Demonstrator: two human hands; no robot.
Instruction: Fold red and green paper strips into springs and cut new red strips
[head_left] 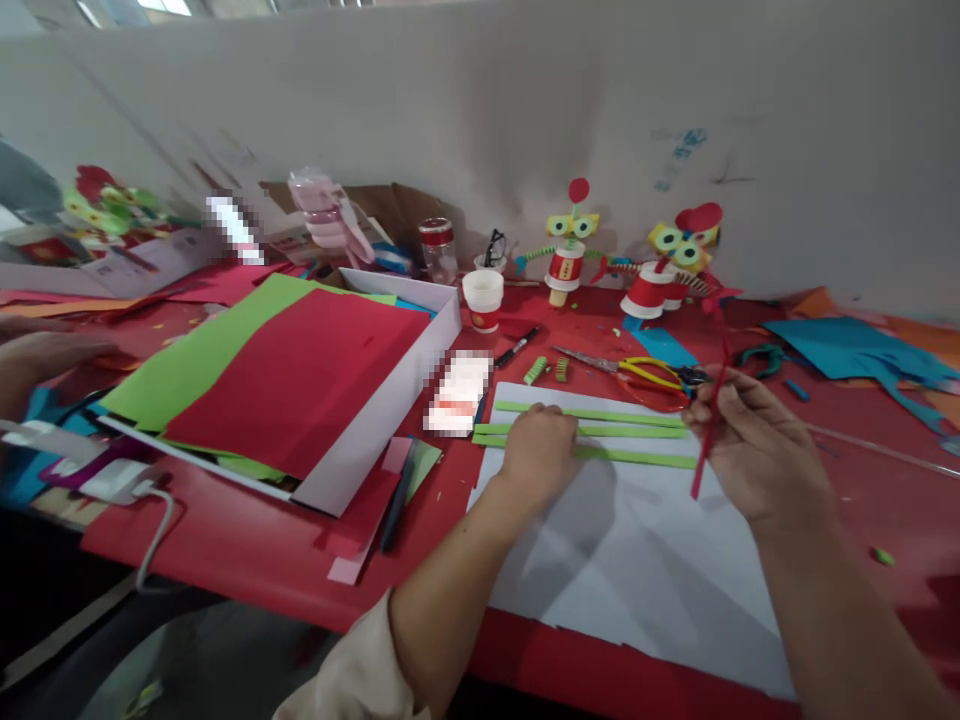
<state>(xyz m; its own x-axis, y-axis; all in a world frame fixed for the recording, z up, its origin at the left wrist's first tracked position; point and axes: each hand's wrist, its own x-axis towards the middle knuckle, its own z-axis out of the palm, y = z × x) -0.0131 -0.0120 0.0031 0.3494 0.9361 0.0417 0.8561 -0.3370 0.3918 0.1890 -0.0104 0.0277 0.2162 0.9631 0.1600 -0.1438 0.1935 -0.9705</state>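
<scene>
My left hand (536,450) rests with curled fingers on green paper strips (637,431) that lie side by side across a white sheet (585,560). Whatever is under those fingers, if anything beyond the strips, is hidden. Between the thumb and fingers of my right hand (765,440) is a thin red paper strip (705,465), held upright above the sheet's right edge. Just beyond the sheet lie yellow-handled scissors (645,368) and small folded green paper pieces (535,371).
A white box (405,400) with red and green paper stands left. Behind are a paper cup (484,300), a jar (438,250) and cup figures (566,265). Blue paper (855,350) lies right. Another person's hand (45,350) shows at far left, near a white plug (112,475).
</scene>
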